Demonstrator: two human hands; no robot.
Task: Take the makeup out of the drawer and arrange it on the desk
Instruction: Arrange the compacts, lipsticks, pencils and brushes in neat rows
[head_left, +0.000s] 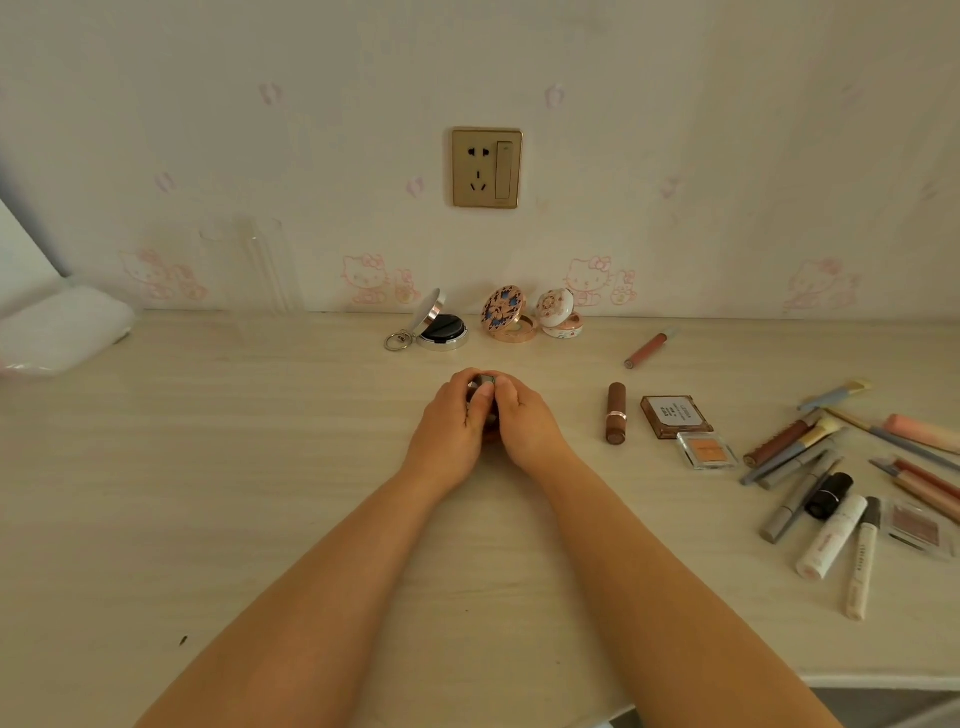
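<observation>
At the desk's (260, 467) middle, left hand (452, 421) and right hand (524, 421) pressed together, fingers curled round one small dark makeup item (487, 382), mostly hidden. Along the back edge, three open compacts (501, 319); toward the right edge, lipstick (616, 413), palettes, brushes, tubes.

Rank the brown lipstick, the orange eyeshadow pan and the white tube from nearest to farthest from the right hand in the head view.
From the right hand:
1. Brown lipstick, lying just to its right.
2. Orange eyeshadow pan, further right, beside the brown palette.
3. White tube, far right, toward the desk's front edge among the pencils.
</observation>
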